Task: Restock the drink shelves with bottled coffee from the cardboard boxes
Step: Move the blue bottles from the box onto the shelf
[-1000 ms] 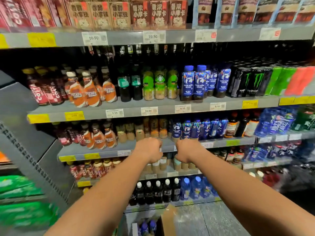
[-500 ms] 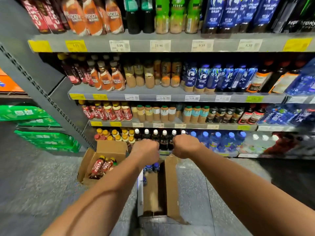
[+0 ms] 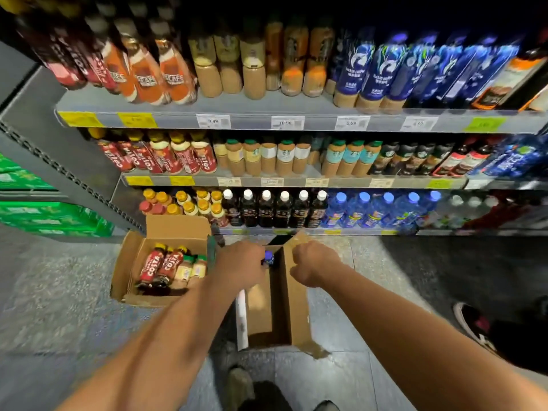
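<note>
My left hand (image 3: 241,262) and right hand (image 3: 314,262) curl over the narrow brown cardboard box (image 3: 296,310) mid-frame — holding what, I cannot tell. Grabbing blind (blue-capped bottle (image 3: 269,258) half-hidden) might topple it.

Grey metal shelves (image 3: 252,123) span the upper frame, darkest at the upper right. A perforated upright (image 3: 63,173) slants at left. Speckled grey floor (image 3: 59,307) tiles fill the lower frame, brightest at centre right.
</note>
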The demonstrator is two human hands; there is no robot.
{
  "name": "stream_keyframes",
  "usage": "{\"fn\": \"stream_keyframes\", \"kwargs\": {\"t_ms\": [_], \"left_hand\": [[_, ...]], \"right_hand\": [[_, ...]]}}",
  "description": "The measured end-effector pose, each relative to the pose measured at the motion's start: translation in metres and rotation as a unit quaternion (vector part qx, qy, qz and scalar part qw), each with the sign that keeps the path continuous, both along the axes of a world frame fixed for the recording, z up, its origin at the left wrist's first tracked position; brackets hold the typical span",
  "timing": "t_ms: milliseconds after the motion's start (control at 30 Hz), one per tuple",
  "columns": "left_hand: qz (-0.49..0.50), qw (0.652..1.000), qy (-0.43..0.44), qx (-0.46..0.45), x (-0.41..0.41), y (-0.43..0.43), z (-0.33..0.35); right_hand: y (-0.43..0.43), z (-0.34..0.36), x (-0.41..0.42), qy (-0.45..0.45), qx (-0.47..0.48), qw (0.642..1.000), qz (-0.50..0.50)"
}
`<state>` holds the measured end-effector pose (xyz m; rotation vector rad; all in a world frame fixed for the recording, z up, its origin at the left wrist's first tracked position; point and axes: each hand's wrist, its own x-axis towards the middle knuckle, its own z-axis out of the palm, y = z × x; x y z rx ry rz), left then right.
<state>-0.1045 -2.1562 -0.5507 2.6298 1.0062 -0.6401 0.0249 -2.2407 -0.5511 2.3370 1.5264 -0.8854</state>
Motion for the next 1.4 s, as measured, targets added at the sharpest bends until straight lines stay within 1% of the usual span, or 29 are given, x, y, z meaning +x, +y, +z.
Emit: {"fn": "stream_keyframes", "kwargs": {"t_ms": [133, 233, 333, 467, 633, 700, 800, 867, 933, 1033, 1100, 1167, 1200, 1233, 1300, 1400], "left_hand": [[-0.005, 0.999, 0.001, -0.032, 0.007, 0.028, -0.053], [-0.006, 0.999, 0.002, -0.034, 0.007, 0.048, -0.102], [0.012, 0.999, 0.007, -0.052, -0.001, 0.06, -0.168], [0.068, 0.996, 0.035, -0.052, -0.001, 0.072, -0.257], [0.136, 0.988, -0.009, -0.077, 0.016, 0.084, -0.372], [0.155, 0.984, -0.031, -0.083, 0.024, 0.088, -0.414], [0.186, 0.979, -0.027, -0.076, 0.036, 0.09, -0.464], [0.195, 0.978, -0.019, -0.067, 0.041, 0.09, -0.492], [0.181, 0.983, -0.024, -0.029, 0.05, 0.091, -0.513], [0.152, 0.988, -0.026, 0.022, 0.054, 0.092, -0.529], [0.121, 0.992, -0.019, 0.044, 0.051, 0.095, -0.535], [0.119, 0.99, -0.006, 0.082, 0.051, 0.098, -0.546], [0.117, 0.988, -0.043, 0.089, 0.05, 0.098, -0.549], [0.13, 0.989, -0.049, 0.053, 0.05, 0.097, -0.552], [0.143, 0.988, -0.044, 0.029, 0.049, 0.095, -0.545], [0.215, 0.973, -0.086, -0.014, 0.046, 0.084, -0.521]], "right_hand": [[0.016, -0.044, 0.0, 0.022, -0.045, 0.998, -0.039], [0.037, -0.091, 0.004, 0.037, -0.043, 0.997, -0.061], [0.056, -0.155, 0.005, 0.059, -0.047, 0.995, -0.067], [0.075, -0.249, 0.01, 0.09, -0.051, 0.993, -0.056], [0.097, -0.365, 0.021, 0.105, -0.039, 0.989, -0.092], [0.104, -0.405, 0.026, 0.097, -0.017, 0.991, -0.088], [0.108, -0.452, 0.031, 0.079, 0.004, 0.996, -0.047], [0.11, -0.479, 0.031, 0.079, 0.011, 0.996, -0.037], [0.115, -0.5, 0.03, 0.086, 0.03, 0.995, -0.036], [0.118, -0.52, 0.03, 0.124, 0.073, 0.986, -0.079], [0.121, -0.528, 0.03, 0.12, 0.102, 0.984, -0.088], [0.125, -0.533, 0.029, 0.1, 0.113, 0.987, -0.063], [0.127, -0.534, 0.029, 0.091, 0.113, 0.988, -0.05], [0.127, -0.536, 0.028, 0.085, 0.114, 0.989, -0.046], [0.124, -0.533, 0.026, 0.08, 0.118, 0.988, -0.053], [0.11, -0.512, 0.027, 0.082, 0.147, 0.983, -0.077]]}}
